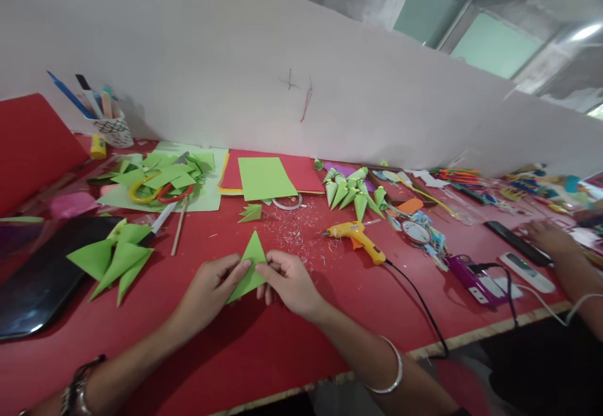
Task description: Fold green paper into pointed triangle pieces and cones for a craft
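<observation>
A small triangle of green paper (253, 254) is held up over the red table, one corner pointing away from me. My left hand (214, 283) pinches its left edge between thumb and fingers. On the other edge my right hand (288, 281) grips it, thumb on top and fingers curled behind. Just beyond lies a small folded green paper piece (250, 213). A flat green sheet (266, 178) rests on red paper (306, 168) behind it. To the right of my hands is a yellow glue gun (358, 238), its nozzle pointing left.
Scissors (144, 191) lie among green paper scraps at left. Folded green leaves (117, 259) rest on a black tray-like object (28, 284). Several green paper cones (351, 193) stand behind the glue gun. A purple power strip (478, 281) and another person's hand (551, 238) are at right.
</observation>
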{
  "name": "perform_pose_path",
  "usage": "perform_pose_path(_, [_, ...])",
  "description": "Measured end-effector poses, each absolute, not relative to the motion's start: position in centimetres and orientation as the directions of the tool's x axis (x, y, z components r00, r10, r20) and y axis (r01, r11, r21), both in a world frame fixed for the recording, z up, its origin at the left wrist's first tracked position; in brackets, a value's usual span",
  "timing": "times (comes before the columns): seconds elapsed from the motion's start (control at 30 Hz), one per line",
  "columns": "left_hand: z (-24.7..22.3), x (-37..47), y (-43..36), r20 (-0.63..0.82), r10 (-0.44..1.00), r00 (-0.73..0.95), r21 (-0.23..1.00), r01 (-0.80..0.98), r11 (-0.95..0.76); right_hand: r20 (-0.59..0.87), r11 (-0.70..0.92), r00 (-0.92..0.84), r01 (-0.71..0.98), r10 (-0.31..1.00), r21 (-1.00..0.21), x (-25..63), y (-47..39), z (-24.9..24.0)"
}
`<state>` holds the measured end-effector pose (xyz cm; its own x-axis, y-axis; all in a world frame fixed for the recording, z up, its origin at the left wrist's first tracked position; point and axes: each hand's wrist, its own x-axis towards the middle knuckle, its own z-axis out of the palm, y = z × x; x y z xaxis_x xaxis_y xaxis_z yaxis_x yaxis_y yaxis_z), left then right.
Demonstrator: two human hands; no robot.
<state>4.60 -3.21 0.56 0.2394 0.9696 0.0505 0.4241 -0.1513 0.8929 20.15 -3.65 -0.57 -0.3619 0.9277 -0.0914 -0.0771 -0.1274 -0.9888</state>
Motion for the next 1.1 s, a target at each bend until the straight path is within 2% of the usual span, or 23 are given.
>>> perform_pose_path(0.2, [0.0,4.2,-3.3,0.097,0.964,0.247,0.849,0.485,-0.21,-0.192,-0.235,-0.494,-0.025,0.848,-0.972,19.8,-3.5,-1.4])
perform_pose_path(0.27, [-0.1,4.2,-3.2,0.083,0.964,0.253,0.873,0.449,-0.193,-0.192,-0.217,-0.46,-0.001,0.867,-0.976,19.9,-3.6,-1.4])
perform_pose_path(0.47, [0.7,4.6,-2.9,-0.002,0.877,0.481,0.961,0.244,-0.132,-0.126,-0.106,-0.432,0.071,0.893,-0.992,20.2,-3.6,-0.7])
perform_pose_path(0.6, [0.7,4.4,-2.9,-0.004,0.899,0.438,0.953,0.274,-0.129,-0.079,-0.024,-0.423,0.133,0.903,-0.991,20.3,-3.8,-0.7])
perform_pose_path(0.77, [0.6,4.1,-2.8,-0.009,0.941,0.339,0.919,0.374,-0.127,-0.073,0.0,-0.422,0.171,0.904,-0.985,20.4,-3.9,-0.8])
perform_pose_path(0.97, [0.9,4.0,-2.8,-0.029,0.89,0.455,0.946,0.299,-0.122,-0.021,0.078,-0.415,0.22,0.909,-0.972,20.8,-3.6,-0.4])
perform_pose_path(1.1, [0.8,3.9,-3.0,-0.024,0.825,0.565,0.945,0.282,-0.166,-0.061,0.032,-0.465,0.19,0.883,-0.981,20.7,-3.8,-0.4])
